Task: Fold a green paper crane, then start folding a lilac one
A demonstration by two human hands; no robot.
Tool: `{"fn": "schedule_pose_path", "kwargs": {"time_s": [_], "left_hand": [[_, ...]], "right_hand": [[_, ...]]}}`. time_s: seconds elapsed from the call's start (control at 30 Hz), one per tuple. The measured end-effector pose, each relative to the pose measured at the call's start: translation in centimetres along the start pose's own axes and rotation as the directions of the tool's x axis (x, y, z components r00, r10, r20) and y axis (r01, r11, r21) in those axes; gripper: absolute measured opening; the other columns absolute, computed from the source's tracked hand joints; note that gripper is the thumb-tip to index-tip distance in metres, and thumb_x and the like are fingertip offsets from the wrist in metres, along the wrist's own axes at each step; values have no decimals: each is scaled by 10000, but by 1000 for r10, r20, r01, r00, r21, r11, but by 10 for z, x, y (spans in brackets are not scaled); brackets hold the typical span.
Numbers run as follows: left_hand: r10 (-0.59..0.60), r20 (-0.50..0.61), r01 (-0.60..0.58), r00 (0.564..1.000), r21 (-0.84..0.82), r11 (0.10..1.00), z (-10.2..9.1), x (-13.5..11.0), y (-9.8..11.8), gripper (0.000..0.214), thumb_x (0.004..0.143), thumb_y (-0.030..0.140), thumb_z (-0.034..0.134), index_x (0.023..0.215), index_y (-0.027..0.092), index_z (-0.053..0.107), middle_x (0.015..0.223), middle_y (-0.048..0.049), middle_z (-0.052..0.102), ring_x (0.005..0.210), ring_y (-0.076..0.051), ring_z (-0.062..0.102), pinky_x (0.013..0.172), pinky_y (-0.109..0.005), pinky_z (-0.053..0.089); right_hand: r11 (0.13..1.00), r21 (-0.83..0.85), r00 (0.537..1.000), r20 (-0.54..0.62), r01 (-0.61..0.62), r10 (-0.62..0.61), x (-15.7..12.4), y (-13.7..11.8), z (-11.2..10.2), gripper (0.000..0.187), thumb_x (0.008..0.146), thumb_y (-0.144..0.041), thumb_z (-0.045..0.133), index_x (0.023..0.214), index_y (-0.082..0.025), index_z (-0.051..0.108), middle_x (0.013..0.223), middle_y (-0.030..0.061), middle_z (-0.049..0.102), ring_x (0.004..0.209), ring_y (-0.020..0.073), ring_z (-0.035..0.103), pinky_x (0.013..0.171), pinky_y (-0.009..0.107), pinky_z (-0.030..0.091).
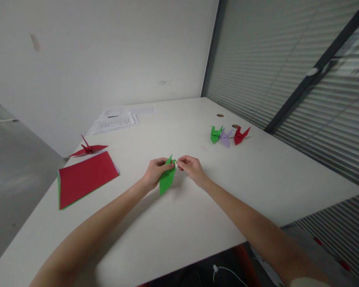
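A folded green paper piece (166, 181) is held above the table's front middle, its long point hanging downward. My left hand (154, 172) pinches it from the left, thumb across its upper part. From the right, my right hand (192, 168) closes thumb and forefinger at a small tip on the upper right of the piece. Whether the right fingertips grip that tip or only touch it is hard to make out. The piece's far side is hidden by the left thumb and fingers.
Red paper sheets (88, 177) with green beneath lie left, near a large red paper crane (89, 148). Printed sheets (115, 122) lie behind. At right stand a green crane (215, 134), a purple crane (225, 137) and a red crane (241, 136), beside blinds (275, 67).
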State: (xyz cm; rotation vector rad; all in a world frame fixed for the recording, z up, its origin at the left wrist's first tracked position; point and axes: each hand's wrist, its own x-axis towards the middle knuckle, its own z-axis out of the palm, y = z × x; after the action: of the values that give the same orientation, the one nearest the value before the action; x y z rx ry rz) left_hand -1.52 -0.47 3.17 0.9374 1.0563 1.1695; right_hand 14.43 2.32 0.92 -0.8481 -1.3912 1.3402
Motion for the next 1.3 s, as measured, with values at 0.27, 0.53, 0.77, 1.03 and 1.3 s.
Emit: {"fn": "schedule_pose_path", "kwargs": {"time_s": [0.27, 0.53, 0.77, 1.03, 1.3], "left_hand": [[39, 17, -41, 999, 105, 994, 0, -1, 0, 328, 556, 401, 823, 699, 130, 706, 599, -7, 609, 513, -86, 487, 504, -228, 340], [42, 10, -43, 999, 121, 992, 2, -4, 2, 287, 555, 371, 799, 635, 132, 660, 542, 12, 548, 470, -78, 452, 459, -221, 296], [100, 111, -120, 989, 182, 976, 4, -6, 4, 366, 599, 425, 800, 798, 130, 715, 708, -32, 657, 599, -113, 534, 567, -238, 395], [86, 19, -87, 996, 69, 994, -2, 2, -2, 375, 549, 402, 834, 768, 130, 696, 705, -19, 652, 612, -123, 557, 606, -262, 430], [82, 3, -82, 997, 15, 997, -2, 3, -2, 368, 551, 374, 834, 772, 120, 686, 716, -29, 655, 625, -129, 574, 612, -262, 437]], "right_hand": [[997, -52, 995, 83, 65, -60, -1, 5, -1, 254, 689, -410, 705, 701, -179, 600, 622, -18, 575, 586, 106, 507, 585, 260, 420], [985, -96, 986, 103, 143, -134, -5, 1, 2, 182, 717, -340, 669, 686, -181, 586, 629, -23, 560, 600, 106, 509, 603, 260, 415], [994, -29, 995, 9, 101, -100, 0, 1, -2, 240, 678, -392, 703, 675, -187, 579, 605, -26, 551, 579, 106, 496, 581, 259, 418], [999, -37, 994, -101, 29, -33, 5, -1, -6, 318, 699, -494, 679, 731, -185, 614, 621, -9, 592, 580, 110, 523, 583, 265, 438], [999, -50, 997, 76, 17, -13, 1, 6, 1, 341, 629, -495, 745, 690, -181, 627, 621, -13, 611, 587, 110, 532, 581, 261, 443]]}}
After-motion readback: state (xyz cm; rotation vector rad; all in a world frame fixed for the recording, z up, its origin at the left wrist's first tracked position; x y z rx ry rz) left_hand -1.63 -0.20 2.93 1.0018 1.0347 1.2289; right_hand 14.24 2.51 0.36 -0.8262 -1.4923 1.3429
